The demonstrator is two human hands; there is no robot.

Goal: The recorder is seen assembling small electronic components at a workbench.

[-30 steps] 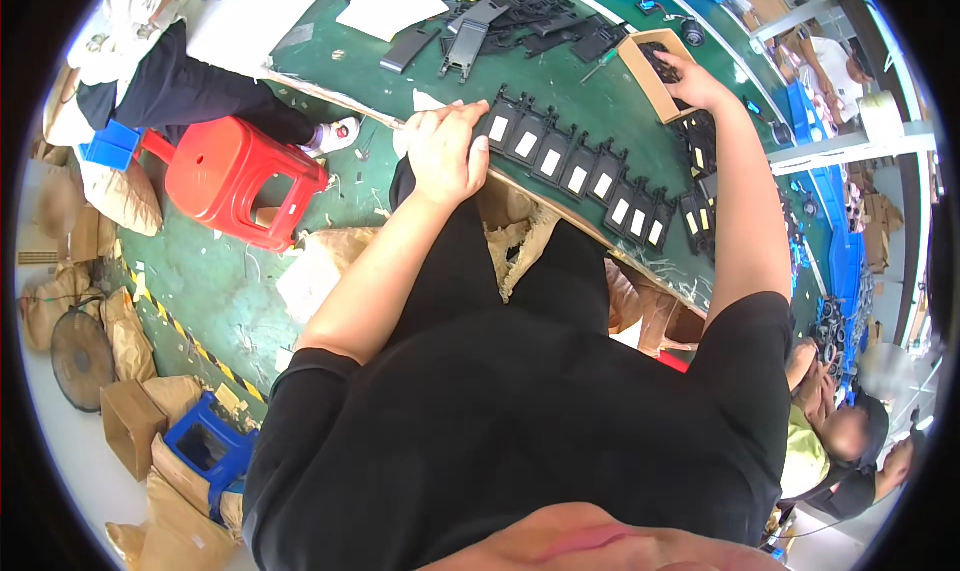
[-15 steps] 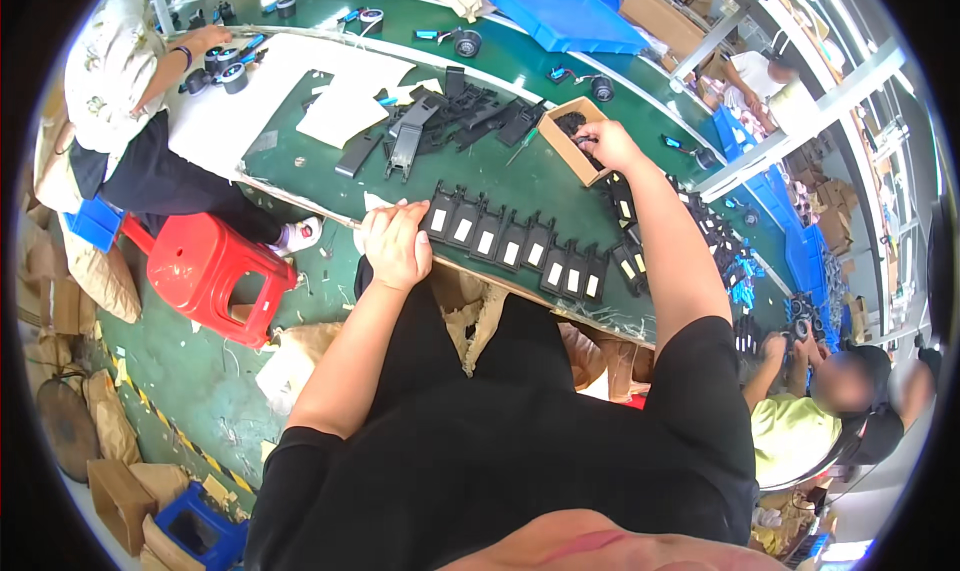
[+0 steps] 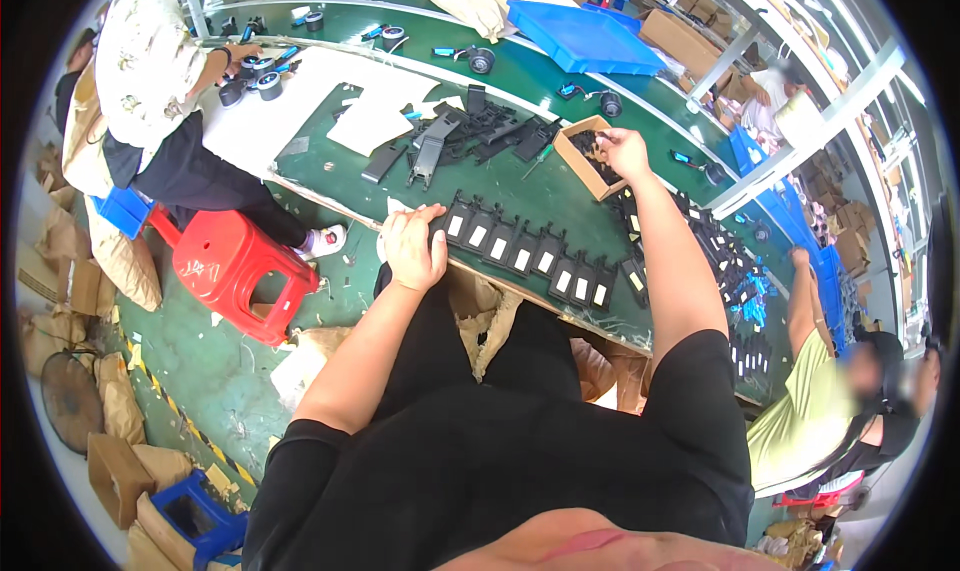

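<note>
My right hand point(image 3: 626, 157) is over the far right rim of a small open cardboard box point(image 3: 598, 183), thumb and fingers pinched together. Whatever they pinch is too small to make out. Small black pieces point(image 3: 582, 149) fill the box. My left hand point(image 3: 412, 249) lies flat with fingers extended at the table's near edge, by the left end of a row of black plastic housings point(image 3: 521, 252). Each housing in that row bears a pale rectangular label. A green-handled screwdriver point(image 3: 541, 158) lies left of the box.
Loose black plastic parts point(image 3: 480, 131) are heaped beyond the row, near white paper point(image 3: 372, 117). More labelled parts point(image 3: 700, 236) crowd the right. A blue tray point(image 3: 585, 39) sits at the back. A red stool point(image 3: 235, 266) and a standing person point(image 3: 150, 71) are at left; another person point(image 3: 815, 401) works at right.
My right hand's fingers have shifted from the middle of the box toward its far right rim. My left hand stays in place. The person at right now stretches an arm forward. The view has shifted slightly.
</note>
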